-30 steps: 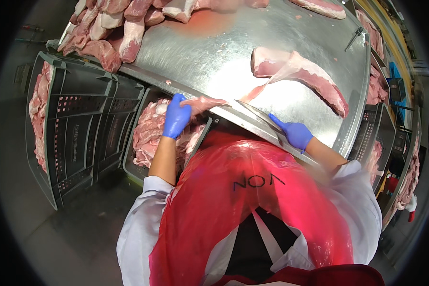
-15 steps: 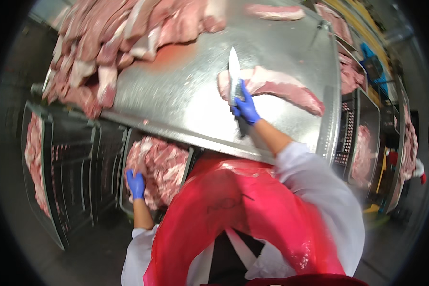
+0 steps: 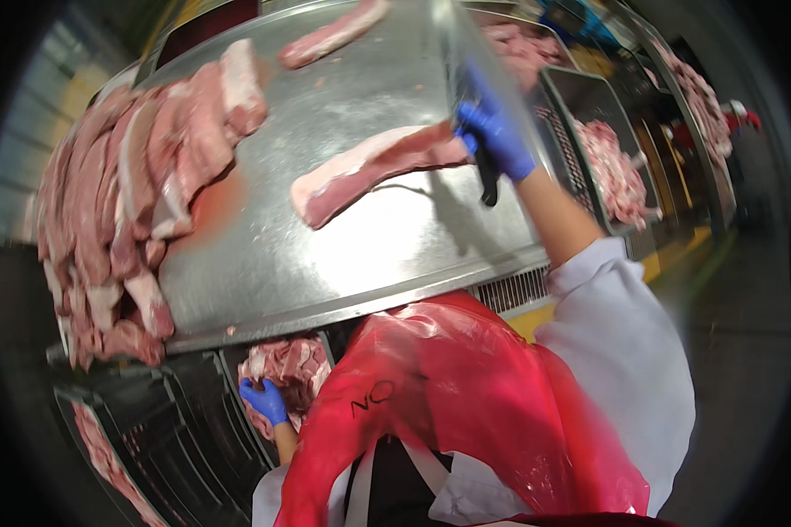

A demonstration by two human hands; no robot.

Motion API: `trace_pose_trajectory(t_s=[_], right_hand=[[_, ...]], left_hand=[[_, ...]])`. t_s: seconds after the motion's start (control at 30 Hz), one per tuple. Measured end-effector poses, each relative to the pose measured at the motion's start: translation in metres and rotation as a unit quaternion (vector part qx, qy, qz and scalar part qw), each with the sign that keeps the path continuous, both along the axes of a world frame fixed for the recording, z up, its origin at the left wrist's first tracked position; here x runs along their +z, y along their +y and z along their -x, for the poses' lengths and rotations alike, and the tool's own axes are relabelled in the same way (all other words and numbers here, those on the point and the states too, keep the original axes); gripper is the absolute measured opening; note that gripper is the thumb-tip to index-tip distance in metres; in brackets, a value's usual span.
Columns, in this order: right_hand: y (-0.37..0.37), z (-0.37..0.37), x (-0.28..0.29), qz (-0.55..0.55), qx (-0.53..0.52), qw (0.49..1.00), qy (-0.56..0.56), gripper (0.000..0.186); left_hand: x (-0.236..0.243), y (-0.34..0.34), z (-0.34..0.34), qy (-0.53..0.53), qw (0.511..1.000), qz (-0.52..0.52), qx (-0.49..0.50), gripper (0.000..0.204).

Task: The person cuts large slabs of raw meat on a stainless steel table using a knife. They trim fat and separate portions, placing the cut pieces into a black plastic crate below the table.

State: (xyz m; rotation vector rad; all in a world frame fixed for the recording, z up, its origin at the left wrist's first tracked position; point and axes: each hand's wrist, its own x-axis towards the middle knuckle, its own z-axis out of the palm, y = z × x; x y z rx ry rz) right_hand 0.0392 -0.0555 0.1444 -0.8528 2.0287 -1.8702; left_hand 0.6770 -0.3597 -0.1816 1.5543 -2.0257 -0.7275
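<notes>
In my right hand (image 3: 494, 132), closed, is a knife whose black handle (image 3: 489, 183) sticks out below the fist; its blade is smeared by motion. Beside that hand is the right end of a long strip of pink meat (image 3: 369, 167) with a pale fat edge, lying on the metal table (image 3: 272, 255). My left hand (image 3: 265, 400) reaches down into a bin of meat trimmings (image 3: 294, 364) below the table's front edge. Its fingers are apart and touch the trimmings. Both hands wear blue gloves.
A heap of meat strips (image 3: 141, 167) covers the table's left side. Another strip (image 3: 334, 33) lies at the far edge. Dark crates (image 3: 176, 422) stand at lower left. On the right are a tray of meat pieces (image 3: 611, 167) and more bins (image 3: 523, 53).
The view has turned rightward. My right hand, with the knife, has moved from over the strip to its right end. The strip lies at another angle. My left hand stays at the trimmings bin.
</notes>
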Motion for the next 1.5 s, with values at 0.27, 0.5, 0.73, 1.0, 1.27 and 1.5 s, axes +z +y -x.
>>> trace_pose_trajectory(t_s=[0.27,0.5,0.73,1.0,1.27,1.5], right_hand=[[0.187,0.118,0.207,-0.053,-0.096,0.988,0.113,0.077],[0.339,0.148,0.142,-0.239,-0.238,0.935,0.108,0.074],[0.439,0.017,-0.002,-0.301,-0.336,0.886,-0.107,0.082],[0.429,-0.044,-0.004,-0.160,-0.530,0.802,-0.225,0.083],[0.421,-0.038,-0.029,-0.120,-0.499,0.827,-0.229,0.084],[0.396,-0.046,-0.045,-0.054,-0.429,0.871,-0.233,0.082]], left_hand=[[0.121,-0.039,0.343,0.117,0.939,0.096,-0.308,0.054],[0.157,0.044,0.677,0.120,0.827,0.111,-0.538,0.051],[0.048,0.097,0.927,-0.005,0.808,0.162,-0.567,0.059],[-0.013,0.081,1.105,-0.104,0.881,0.184,-0.423,0.060],[-0.003,0.010,1.012,0.056,0.780,-0.403,-0.475,0.027],[0.108,0.107,0.612,0.236,0.793,-0.392,-0.402,0.028]])
